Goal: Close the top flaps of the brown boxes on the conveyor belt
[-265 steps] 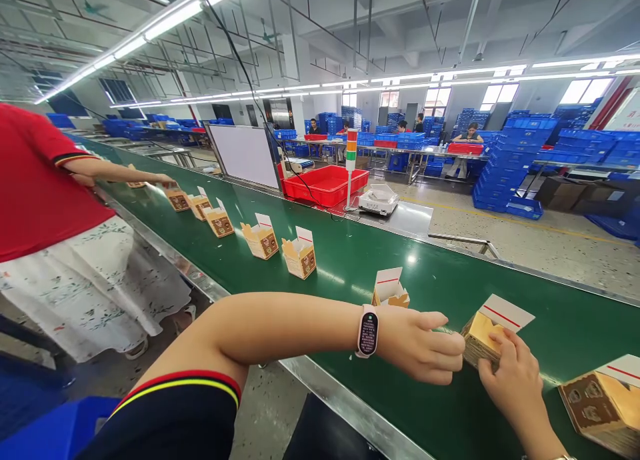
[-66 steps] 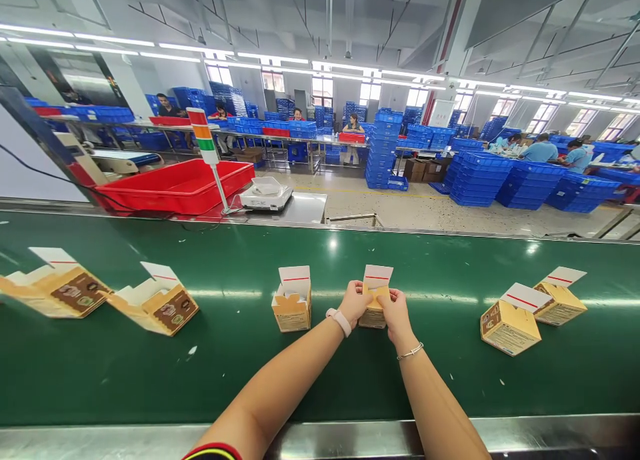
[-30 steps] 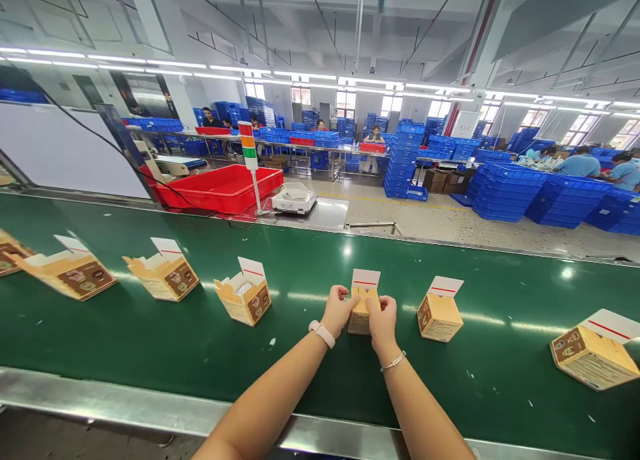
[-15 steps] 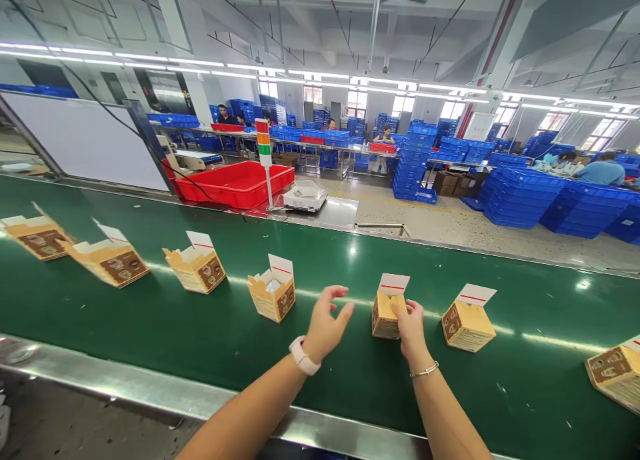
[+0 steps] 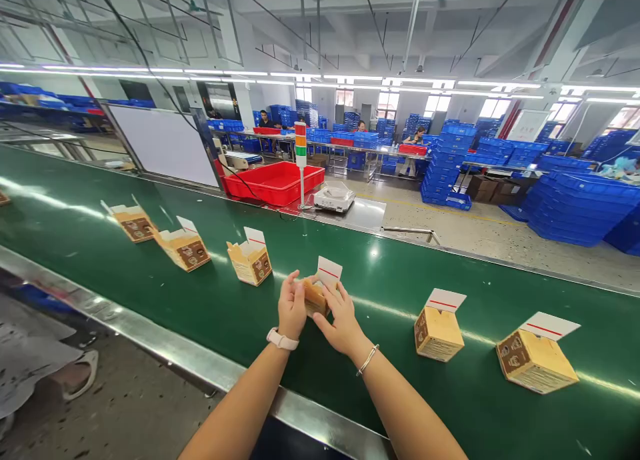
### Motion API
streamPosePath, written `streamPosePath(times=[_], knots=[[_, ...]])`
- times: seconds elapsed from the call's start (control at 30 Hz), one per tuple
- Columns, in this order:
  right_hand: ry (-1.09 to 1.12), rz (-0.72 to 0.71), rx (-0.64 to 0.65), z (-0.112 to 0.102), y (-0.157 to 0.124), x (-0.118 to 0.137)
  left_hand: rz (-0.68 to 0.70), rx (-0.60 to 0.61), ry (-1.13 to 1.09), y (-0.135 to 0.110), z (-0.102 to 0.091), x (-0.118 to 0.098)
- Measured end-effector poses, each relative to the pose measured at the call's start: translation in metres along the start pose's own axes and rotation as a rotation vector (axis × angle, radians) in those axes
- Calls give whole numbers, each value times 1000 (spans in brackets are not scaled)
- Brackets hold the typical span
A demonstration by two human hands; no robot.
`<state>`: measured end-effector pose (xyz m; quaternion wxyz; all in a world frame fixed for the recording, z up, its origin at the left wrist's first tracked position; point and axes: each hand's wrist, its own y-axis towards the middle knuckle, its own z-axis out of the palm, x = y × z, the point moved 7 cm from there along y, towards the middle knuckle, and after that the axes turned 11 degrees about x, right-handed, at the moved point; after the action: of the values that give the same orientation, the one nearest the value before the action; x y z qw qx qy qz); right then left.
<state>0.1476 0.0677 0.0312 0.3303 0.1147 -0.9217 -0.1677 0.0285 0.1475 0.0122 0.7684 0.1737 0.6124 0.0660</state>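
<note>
A small brown-and-tan carton (image 5: 314, 303) stands on the green conveyor belt (image 5: 380, 353) between my two hands, its white lid flap with a red stripe standing up. My left hand (image 5: 291, 308) is closed against the carton's left side, thumb and fingertips at its upper edge. From the right, my right hand (image 5: 341, 319) lies over the carton's top and side, the thumb low at the front. My fingers cover much of the opening. To the right stands a carton (image 5: 440, 335) with its top panel folded in and its lid flap upright.
Another folded-in carton (image 5: 540, 360) stands at far right. Leftward are several cartons with raised flaps, the nearest an open carton (image 5: 250, 263). Beyond the belt are a red bin (image 5: 275, 185), a signal tower light (image 5: 301, 147) and a white scale (image 5: 334, 197). A metal rail (image 5: 175, 360) edges the near side.
My right hand has left the folded-in carton and moved left to the open one. My left hand has come against that same carton. The view has turned left.
</note>
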Motion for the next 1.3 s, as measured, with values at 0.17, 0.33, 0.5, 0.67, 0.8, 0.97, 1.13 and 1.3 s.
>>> streamPosePath(times=[0.17, 0.33, 0.5, 0.67, 0.8, 0.97, 1.13, 1.3], knots=[[189, 156, -278, -1, 11, -20, -31, 57, 232, 4, 4, 0], [388, 576, -527, 7, -3, -62, -305, 140, 234, 20, 18, 9], [439, 688, -514, 16, -8, -87, -545, 318, 180, 15, 43, 23], [416, 697, -523, -1, -18, -87, -543, 344, 155, 7, 54, 23], [161, 412, -703, -38, -38, -39, -186, -38, 275, 15, 4, -1], [-97, -339, -588, -25, -41, 61, 12, -476, 574, 33, -70, -22], [47, -153, -260, 32, 20, 52, -121, -226, 522, 64, -77, -2], [134, 67, -67, 65, 78, 16, -87, -185, 428, 58, -73, 11]])
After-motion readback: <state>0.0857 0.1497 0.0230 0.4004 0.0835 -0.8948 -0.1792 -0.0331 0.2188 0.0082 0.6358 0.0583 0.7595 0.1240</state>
